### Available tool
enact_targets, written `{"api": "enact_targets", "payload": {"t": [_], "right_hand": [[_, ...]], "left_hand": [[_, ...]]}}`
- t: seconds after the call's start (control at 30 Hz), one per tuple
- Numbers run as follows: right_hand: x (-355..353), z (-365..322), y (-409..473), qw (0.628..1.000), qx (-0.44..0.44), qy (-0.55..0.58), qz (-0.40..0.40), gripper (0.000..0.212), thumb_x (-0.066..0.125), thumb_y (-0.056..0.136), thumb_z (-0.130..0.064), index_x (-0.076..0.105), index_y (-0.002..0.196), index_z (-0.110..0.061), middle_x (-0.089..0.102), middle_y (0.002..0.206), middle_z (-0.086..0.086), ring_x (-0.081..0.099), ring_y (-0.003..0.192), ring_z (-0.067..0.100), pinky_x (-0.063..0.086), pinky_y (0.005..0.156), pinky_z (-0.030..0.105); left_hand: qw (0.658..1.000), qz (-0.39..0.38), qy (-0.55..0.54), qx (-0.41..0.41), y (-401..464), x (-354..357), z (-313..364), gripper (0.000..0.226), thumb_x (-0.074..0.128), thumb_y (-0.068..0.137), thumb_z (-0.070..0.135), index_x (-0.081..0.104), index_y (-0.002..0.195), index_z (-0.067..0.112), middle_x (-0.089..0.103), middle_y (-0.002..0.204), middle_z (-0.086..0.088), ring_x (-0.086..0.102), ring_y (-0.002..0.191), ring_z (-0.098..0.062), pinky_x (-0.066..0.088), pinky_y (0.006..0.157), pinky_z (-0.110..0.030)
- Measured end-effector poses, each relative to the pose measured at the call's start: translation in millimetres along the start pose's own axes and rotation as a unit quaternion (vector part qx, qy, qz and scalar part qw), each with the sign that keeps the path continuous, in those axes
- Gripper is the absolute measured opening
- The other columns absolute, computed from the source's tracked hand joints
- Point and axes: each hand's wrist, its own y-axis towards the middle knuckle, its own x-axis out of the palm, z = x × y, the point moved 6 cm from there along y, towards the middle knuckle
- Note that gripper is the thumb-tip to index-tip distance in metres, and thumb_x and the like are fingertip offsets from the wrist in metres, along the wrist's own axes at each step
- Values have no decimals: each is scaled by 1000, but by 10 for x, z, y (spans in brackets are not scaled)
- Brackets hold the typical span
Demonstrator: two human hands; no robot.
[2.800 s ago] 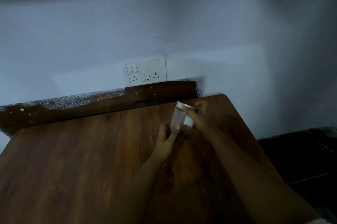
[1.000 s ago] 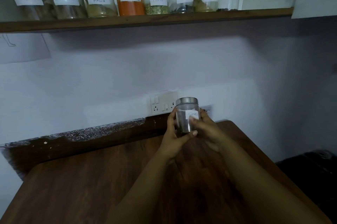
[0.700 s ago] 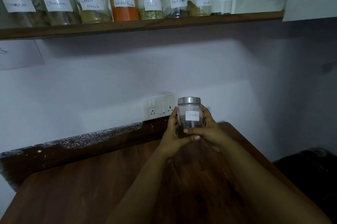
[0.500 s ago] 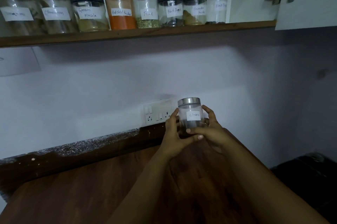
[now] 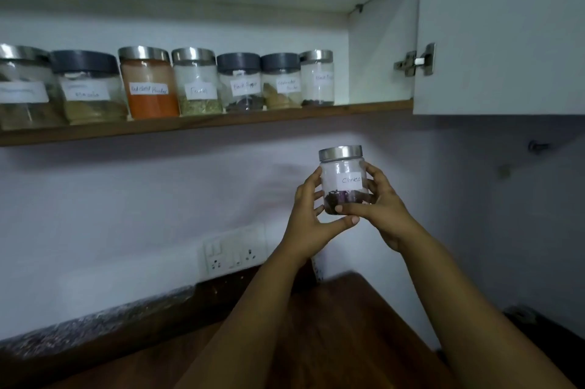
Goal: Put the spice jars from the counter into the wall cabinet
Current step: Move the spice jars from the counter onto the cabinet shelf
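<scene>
Grip: left hand (image 5: 311, 214) and right hand (image 5: 378, 206) both clasp the small clear glass jar with a steel lid and a "Cloves" label (image 5: 342, 179); thumbs under its base, fingers round its sides
Change: jar carried higher than half a second ago; upright, in the air below the shelf's bare right end
Shelf: wooden cabinet shelf (image 5: 285, 116) bears a row of labelled spice jars (image 5: 196, 81); white cabinet door (image 5: 500, 31) open at right
Below: brown wooden counter (image 5: 342, 335); white wall socket plate (image 5: 232, 251)

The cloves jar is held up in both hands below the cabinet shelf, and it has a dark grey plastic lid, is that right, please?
Not quite. The head view shows the cloves jar with a shiny metal lid, not a dark grey plastic one. The rest stands: the left hand and right hand hold it up below the cabinet shelf.
</scene>
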Motion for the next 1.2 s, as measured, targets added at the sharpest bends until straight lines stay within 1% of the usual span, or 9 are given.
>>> {"api": "enact_targets", "payload": {"t": [0.3,0.53,0.73,0.8,0.87,0.93,1.0,1.1,1.2], "right_hand": [[-627,-887,608,995,-96,21,-2,119,85,40,-34,30,145,-33,56,128,-4,60,114,15,50,93,35],[-908,-1331,1216,989,-145,-1,-23,94,84,70,-10,32,145,-32,57,130,-2,60,112,18,50,94,40],[-1002,-1400,1676,985,-159,-62,-26,108,90,63,-19,24,148,-28,51,135,3,56,119,23,50,94,35],[-1041,-1331,1802,981,-147,-121,-27,111,90,62,-27,22,149,-29,48,137,3,54,120,23,48,97,36],[-1106,-1260,1910,974,-133,-184,-14,110,89,62,-33,22,148,-29,50,136,5,55,117,23,48,97,35],[-1163,-1205,2006,968,-120,-219,-10,109,88,63,-36,22,149,-26,51,133,7,56,115,23,48,97,36],[-1178,-1171,2092,960,-113,-256,-19,111,88,64,-39,20,150,-24,52,133,8,55,117,23,46,99,34],[-1129,-1153,2164,949,-108,-293,-30,111,86,66,-44,18,151,-22,53,132,8,54,119,23,44,97,31],[-1038,-1132,2244,943,-113,-310,-39,109,84,68,-45,18,150,-19,52,134,7,51,122,23,41,94,28]], "left_hand": [[995,12,44,94,882,335,851,97,80,78,21,18,152,33,27,153,5,37,129,-2,37,102,-17],[986,71,80,132,1527,364,1279,97,78,75,25,19,152,31,32,151,0,48,125,-10,49,102,-35],[968,117,179,129,1771,346,1331,91,74,80,23,19,153,27,32,147,-1,43,128,-14,44,106,-41],[943,155,260,141,1739,294,1241,86,73,80,27,25,150,21,36,143,-4,41,129,-19,42,106,-38],[879,229,380,175,1615,211,1158,68,69,82,27,39,141,15,44,133,-5,44,121,-21,43,99,-34],[812,298,461,197,1491,87,1000,44,64,84,29,52,122,11,52,116,-7,50,106,-24,50,87,-41],[774,336,501,195,1437,-38,802,30,58,87,32,56,106,9,53,105,-8,52,96,-27,49,81,-46],[736,329,557,198,1449,-83,603,33,54,91,34,58,111,8,55,107,-10,53,99,-30,47,87,-46],[739,343,546,198,1486,-94,578,31,52,93,36,58,111,11,55,105,-8,54,99,-30,46,87,-45]]}}
